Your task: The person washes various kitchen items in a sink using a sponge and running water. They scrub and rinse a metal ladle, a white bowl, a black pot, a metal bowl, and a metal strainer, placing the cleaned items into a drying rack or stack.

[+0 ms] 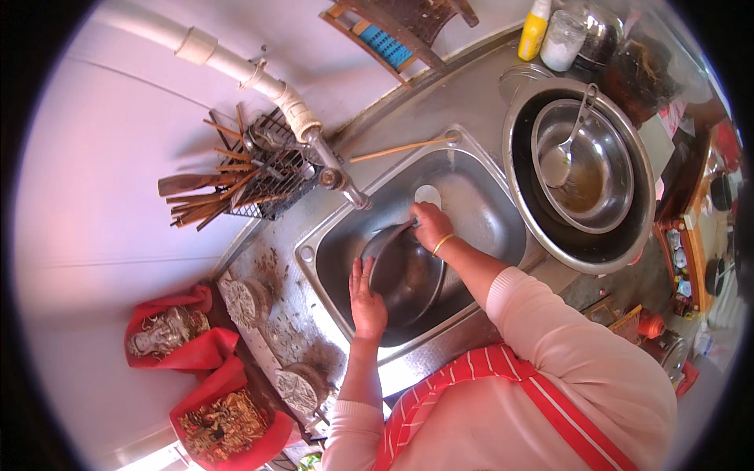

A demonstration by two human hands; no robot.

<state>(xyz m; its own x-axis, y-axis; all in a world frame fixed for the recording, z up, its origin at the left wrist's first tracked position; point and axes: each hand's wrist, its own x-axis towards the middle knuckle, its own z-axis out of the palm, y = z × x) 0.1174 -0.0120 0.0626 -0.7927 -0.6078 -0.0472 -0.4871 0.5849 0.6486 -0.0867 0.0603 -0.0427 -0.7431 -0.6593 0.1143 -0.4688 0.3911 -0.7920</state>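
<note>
A dark metal pan or bowl [400,277] is tilted inside the stainless steel sink [483,235]. My right hand [432,226], with a yellow bangle at its wrist, is closed on something small and dark at the pan's upper rim; whether it is a handle or a scrubber is hard to tell. My left hand [368,300] rests against the pan's left side, fingers extended. A round whitish disc [427,195] lies just beyond my right hand in the sink. Above the sink's far left side hangs the metal faucet [341,179].
Right of the sink, a large metal basin [512,176] holds a smaller steel bowl [612,194] with a ladle [566,154]. A wooden chopstick [400,150] lies behind the sink. Wire baskets [283,171] of utensils stand left. Red bags [224,341] lie at lower left. Jars stand at upper right.
</note>
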